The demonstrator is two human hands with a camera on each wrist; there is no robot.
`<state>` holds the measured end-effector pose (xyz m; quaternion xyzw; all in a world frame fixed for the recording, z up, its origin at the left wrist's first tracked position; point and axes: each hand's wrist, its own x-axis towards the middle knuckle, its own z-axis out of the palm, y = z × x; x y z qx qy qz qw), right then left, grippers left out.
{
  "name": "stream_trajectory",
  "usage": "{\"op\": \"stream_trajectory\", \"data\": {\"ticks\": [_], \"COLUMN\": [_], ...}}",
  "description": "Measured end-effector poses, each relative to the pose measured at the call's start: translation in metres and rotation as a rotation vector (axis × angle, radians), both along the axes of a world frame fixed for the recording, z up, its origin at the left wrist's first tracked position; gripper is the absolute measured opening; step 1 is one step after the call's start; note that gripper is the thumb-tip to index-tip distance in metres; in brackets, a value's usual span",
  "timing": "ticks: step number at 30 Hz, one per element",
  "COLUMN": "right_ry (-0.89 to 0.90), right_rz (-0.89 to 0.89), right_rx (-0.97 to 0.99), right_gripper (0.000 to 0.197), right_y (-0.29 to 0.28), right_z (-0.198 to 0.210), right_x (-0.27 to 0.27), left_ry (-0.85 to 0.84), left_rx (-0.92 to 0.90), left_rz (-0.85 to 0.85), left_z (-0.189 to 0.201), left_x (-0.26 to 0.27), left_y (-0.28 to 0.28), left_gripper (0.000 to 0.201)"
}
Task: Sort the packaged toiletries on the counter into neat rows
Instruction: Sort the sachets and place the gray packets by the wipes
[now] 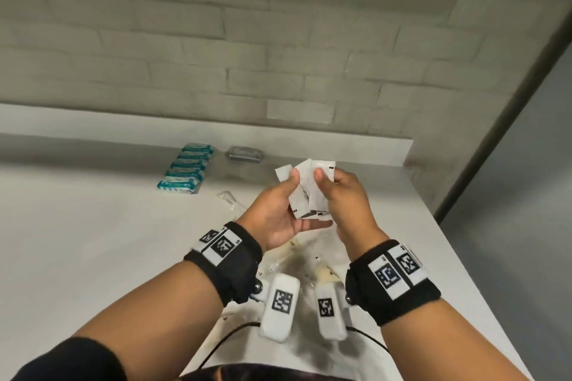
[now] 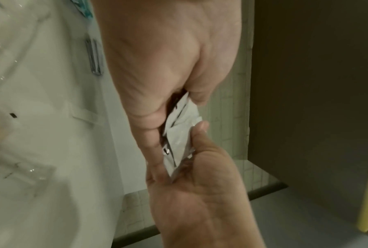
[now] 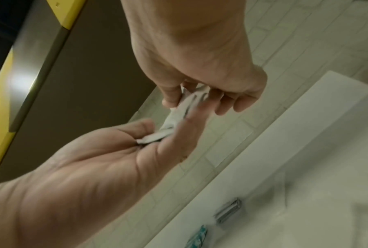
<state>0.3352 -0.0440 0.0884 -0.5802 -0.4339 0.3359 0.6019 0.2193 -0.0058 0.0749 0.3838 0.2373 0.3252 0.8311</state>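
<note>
Both hands hold a loose fan of several white sachets [image 1: 305,185] in the air above the white counter [image 1: 93,226]. My left hand [image 1: 286,198] lies palm up beneath them, its thumb pressing on the top of the bunch. My right hand [image 1: 335,195] grips the same bunch from the right, thumb in front and fingers curled behind. The wrist views show the sachets [image 2: 178,134] [image 3: 178,109] pinched between the two hands. A neat row of several teal packs [image 1: 185,168] lies at the back left of the counter.
A clear-wrapped silvery packet [image 1: 246,153] lies by the back ledge, right of the teal row. Clear plastic-wrapped items [image 1: 229,198] lie on the counter left of and under my hands. The counter's right edge [image 1: 448,241] drops to grey floor.
</note>
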Motion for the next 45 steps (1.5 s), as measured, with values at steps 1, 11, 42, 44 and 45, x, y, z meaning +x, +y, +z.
{"op": "stream_trajectory", "data": {"ticks": [1, 11, 42, 44, 45], "right_ry": [0.004, -0.009, 0.023, 0.101, 0.163], "right_rz": [0.025, 0.019, 0.011, 0.010, 0.018], "right_rx": [-0.014, -0.120, -0.064, -0.054, -0.045], "right_gripper": [0.022, 0.020, 0.016, 0.017, 0.018], "right_y": [0.000, 0.007, 0.043, 0.045, 0.046], "right_z": [-0.002, -0.009, -0.025, -0.026, -0.025], "right_x": [-0.004, -0.036, -0.107, -0.101, -0.099], "left_ry": [0.011, 0.156, 0.190, 0.185, 0.184], "left_rx": [0.017, 0.135, 0.210, 0.217, 0.225], "left_rz": [-0.016, -0.004, 0.143, 0.163, 0.170], "left_z": [0.000, -0.012, -0.018, -0.020, -0.021], "left_x": [-0.006, -0.060, -0.140, -0.141, -0.140], "left_y": [-0.002, 0.001, 0.062, 0.069, 0.071], "left_gripper": [0.033, 0.038, 0.031, 0.028, 0.027]}}
